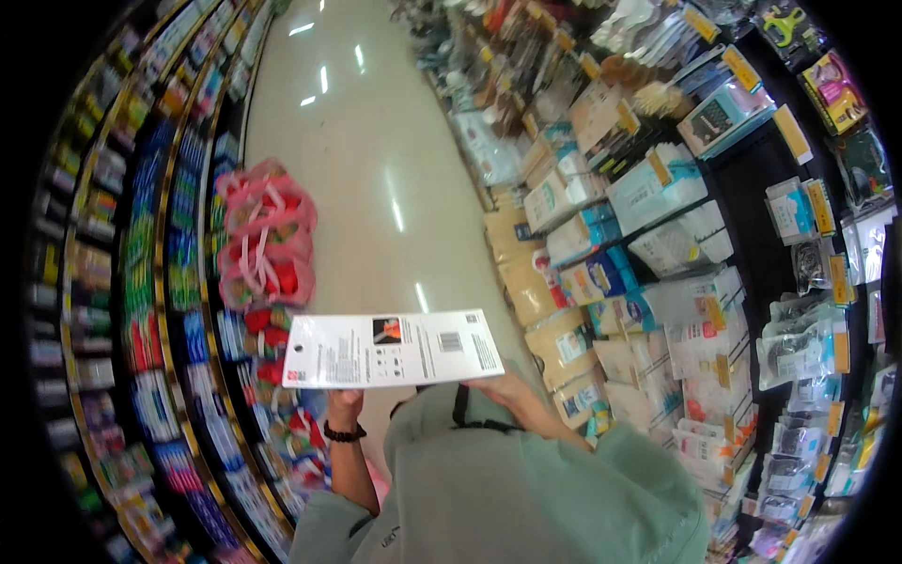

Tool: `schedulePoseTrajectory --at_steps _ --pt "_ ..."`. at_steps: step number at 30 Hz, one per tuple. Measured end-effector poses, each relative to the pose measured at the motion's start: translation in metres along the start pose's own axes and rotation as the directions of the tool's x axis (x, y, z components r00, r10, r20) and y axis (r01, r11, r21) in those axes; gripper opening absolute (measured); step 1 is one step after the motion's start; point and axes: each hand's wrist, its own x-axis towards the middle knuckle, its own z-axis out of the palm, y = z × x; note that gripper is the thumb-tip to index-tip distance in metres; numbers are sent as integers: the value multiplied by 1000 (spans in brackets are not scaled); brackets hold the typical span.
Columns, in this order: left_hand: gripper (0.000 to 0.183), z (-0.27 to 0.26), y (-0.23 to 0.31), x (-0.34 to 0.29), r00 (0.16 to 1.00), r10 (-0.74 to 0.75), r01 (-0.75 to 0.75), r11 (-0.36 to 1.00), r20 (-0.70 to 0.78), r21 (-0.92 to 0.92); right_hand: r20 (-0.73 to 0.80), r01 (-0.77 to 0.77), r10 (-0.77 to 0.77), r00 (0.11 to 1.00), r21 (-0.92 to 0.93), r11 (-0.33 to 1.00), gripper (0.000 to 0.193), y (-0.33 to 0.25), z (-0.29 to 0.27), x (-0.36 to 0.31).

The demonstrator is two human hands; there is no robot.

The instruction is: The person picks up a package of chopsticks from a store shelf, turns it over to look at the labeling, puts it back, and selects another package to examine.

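Note:
A flat white cardboard package [413, 362] is held out level in front of me. Its face up carries small print, a barcode and a small dark picture with orange in it. Beneath its near left edge, my left hand [345, 406] grips it, with a dark beaded bracelet [344, 433] on the wrist. At the near right corner my right hand [498, 385] holds the package too. Most of the fingers of both hands are hidden under it. What the package contains does not show.
Shelves [169, 254] of boxed goods line the left side, with pink bags [266, 235] standing beside them on the aisle floor [366, 188]. To the right, hanging packets [799, 338] and boxed goods [658, 193] fill a display rack with orange price tags.

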Motion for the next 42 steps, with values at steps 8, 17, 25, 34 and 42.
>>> schedulePoseTrajectory --at_steps 8,17,25,34,42 --pt "94 16 -32 186 959 -188 98 921 211 376 -5 232 -233 973 79 969 93 -82 -75 123" --pt "74 119 29 402 961 -208 178 970 182 168 66 215 -209 976 -98 972 83 -200 -167 331" --pt "80 92 22 543 973 -198 201 980 117 -9 34 180 -177 984 -293 939 92 -319 -132 476" --pt "74 65 17 732 995 -13 45 942 97 -332 225 406 -352 909 -279 870 95 -437 -85 626" --pt "73 74 73 916 1000 -12 6 978 -28 -207 125 383 -593 795 -862 331 50 -519 -47 797"
